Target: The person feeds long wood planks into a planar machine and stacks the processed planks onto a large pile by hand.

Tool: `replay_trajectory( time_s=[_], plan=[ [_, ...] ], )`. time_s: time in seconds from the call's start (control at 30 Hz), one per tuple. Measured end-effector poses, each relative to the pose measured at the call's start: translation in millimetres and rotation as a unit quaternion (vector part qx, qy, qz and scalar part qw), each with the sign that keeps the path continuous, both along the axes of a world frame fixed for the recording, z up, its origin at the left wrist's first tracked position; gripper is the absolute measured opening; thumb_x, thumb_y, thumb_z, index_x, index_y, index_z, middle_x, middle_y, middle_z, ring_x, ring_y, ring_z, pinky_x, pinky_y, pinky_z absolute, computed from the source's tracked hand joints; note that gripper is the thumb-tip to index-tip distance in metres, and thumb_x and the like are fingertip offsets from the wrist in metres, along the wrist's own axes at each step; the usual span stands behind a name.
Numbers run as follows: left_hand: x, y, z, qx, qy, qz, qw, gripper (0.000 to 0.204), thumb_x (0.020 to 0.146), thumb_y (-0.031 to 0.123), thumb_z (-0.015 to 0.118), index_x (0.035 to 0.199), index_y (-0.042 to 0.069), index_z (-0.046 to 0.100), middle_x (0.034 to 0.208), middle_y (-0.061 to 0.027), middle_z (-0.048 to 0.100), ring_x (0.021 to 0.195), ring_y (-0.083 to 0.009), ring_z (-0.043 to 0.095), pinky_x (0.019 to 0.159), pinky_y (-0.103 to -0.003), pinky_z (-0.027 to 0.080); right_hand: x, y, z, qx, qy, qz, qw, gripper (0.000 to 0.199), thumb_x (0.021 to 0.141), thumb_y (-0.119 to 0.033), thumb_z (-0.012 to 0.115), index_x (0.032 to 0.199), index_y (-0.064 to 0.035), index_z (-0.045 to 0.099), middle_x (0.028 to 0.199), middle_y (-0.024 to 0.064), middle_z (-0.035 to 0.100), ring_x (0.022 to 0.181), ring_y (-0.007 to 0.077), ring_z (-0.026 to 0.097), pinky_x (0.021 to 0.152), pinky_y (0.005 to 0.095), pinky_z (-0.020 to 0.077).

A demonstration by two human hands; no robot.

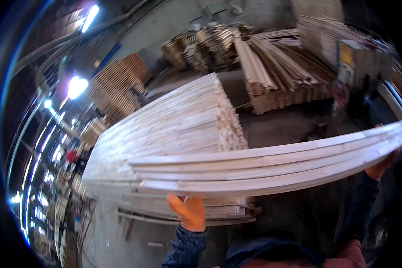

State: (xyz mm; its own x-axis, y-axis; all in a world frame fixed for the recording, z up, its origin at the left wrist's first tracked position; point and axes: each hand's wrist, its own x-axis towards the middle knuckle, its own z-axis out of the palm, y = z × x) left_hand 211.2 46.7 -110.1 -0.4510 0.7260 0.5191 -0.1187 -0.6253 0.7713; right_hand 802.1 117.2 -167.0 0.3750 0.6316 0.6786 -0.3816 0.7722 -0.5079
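Note:
A bundle of several long, pale wooden boards (272,166) stretches across in front of me, carried between both hands. My left hand (190,213), in an orange glove, grips its near lower edge toward the left end; some of the fingers are hidden by the wood. Near the other end, at the far right, my right hand (382,166) is closed around the bundle, mostly in shadow. Behind the left part of the bundle is a big stack of similar boards (165,118), its top layer flat. The bundle's left end overlaps this stack; whether they touch I cannot tell.
Another pile of loose boards (277,67) lies beyond to the right, beside a grey box-shaped machine or cabinet (359,62). Slatted timber stacks (116,87) stand at the back left. A person in red headwear (71,156) is far left. A small scrap (156,244) lies on the floor.

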Motion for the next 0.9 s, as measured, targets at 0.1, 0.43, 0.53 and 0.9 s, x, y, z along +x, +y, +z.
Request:
replay_trajectory(
  time_s=[0.1,0.43,0.53,0.9],
  plan=[
    [-58.0,7.2,19.4,0.061,0.011,0.1,0.993,0.08,0.104,0.065,0.05,0.167,0.023,0.024,0.169,-0.0083,0.032,0.15,-0.0242,0.036,0.125,-0.046,0.026,19.3,-1.5,9.5,0.002,-0.011,0.007,1.0,0.074,0.104,-0.06,0.046,0.157,-0.0086,0.043,0.149,0.0179,0.057,0.135,0.0323,0.058,0.117,0.0495,0.0428],
    [-152.9,31.2,95.4,0.012,0.144,0.138,0.98,0.077,0.106,0.063,0.045,0.167,0.017,0.027,0.162,-0.0089,0.044,0.152,-0.0273,0.035,0.123,-0.043,0.029,41.0,0.7,8.3,0.015,-0.011,0.002,1.0,0.073,0.107,-0.058,0.039,0.158,-0.0073,0.039,0.154,0.0206,0.051,0.139,0.0344,0.052,0.119,0.0507,0.04],
    [-103.2,41.4,97.2,0.093,0.043,-0.025,0.994,0.079,0.106,0.064,0.044,0.166,0.016,0.027,0.16,-0.0085,0.045,0.15,-0.0298,0.039,0.125,-0.049,0.03,41.7,-4.9,13.7,0.022,-0.013,-0.003,1.0,0.072,0.107,-0.057,0.037,0.159,-0.0069,0.037,0.155,0.0214,0.049,0.141,0.035,0.051,0.12,0.0511,0.0391],
    [-39.9,42.0,75.9,0.069,0.308,0.02,0.949,0.111,0.083,0.071,0.077,0.162,0.008,0.031,0.151,-0.0112,0.05,0.137,-0.021,0.049,0.116,-0.041,0.041,-39.9,-0.6,31.6,0.061,-0.033,0.031,0.997,0.071,0.109,-0.055,0.029,0.161,-0.0056,0.033,0.161,0.0244,0.042,0.146,0.0373,0.045,0.122,0.0524,0.036]
  ],
)
